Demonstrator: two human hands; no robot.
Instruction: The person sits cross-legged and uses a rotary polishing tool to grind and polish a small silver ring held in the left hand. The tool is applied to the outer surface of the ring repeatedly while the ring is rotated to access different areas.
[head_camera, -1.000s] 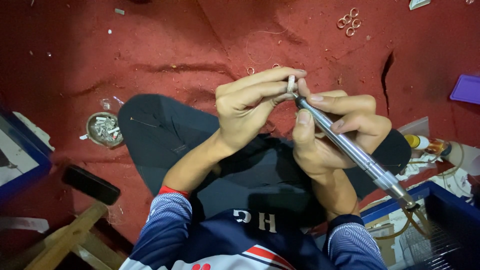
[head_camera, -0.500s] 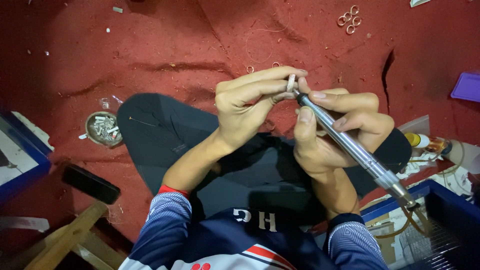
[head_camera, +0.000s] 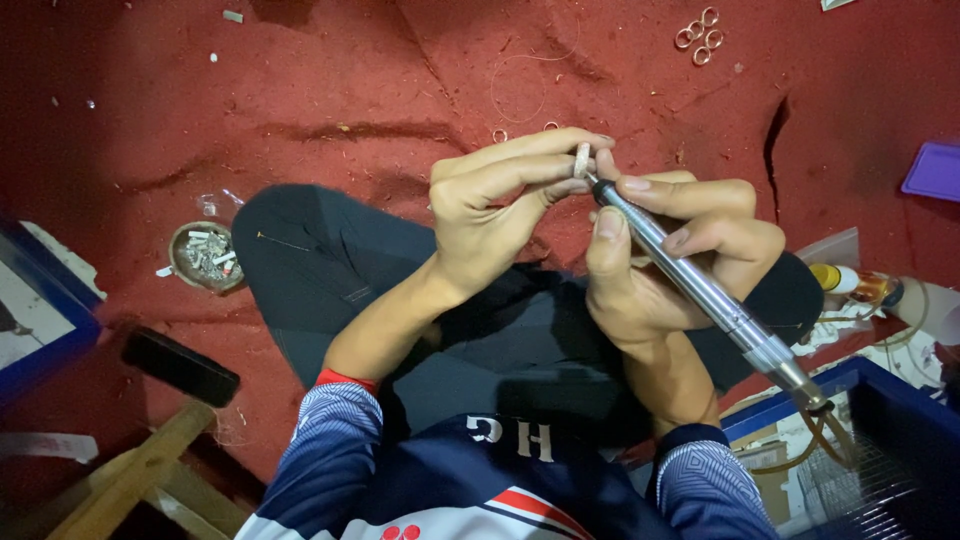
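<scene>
A red carpet (head_camera: 330, 90) covers the floor; a cluster of metal rings (head_camera: 698, 30) lies near its top edge; a round ashtray (head_camera: 205, 256) sits toward the left edge; a purple tray (head_camera: 934, 171) lies at the right edge; a black-headed hammer (head_camera: 180, 366) rests at lower left; a blue crate (head_camera: 880, 440) fills the bottom right corner.

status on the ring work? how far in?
Done, it seems: four rings lie grouped on the red carpet, apart from the hands. In hand: left hand pinches a small pale ring; right hand holds a rotary tool, tip at it. Left: two more rings lie near the hands; finished or not, can't tell.
</scene>
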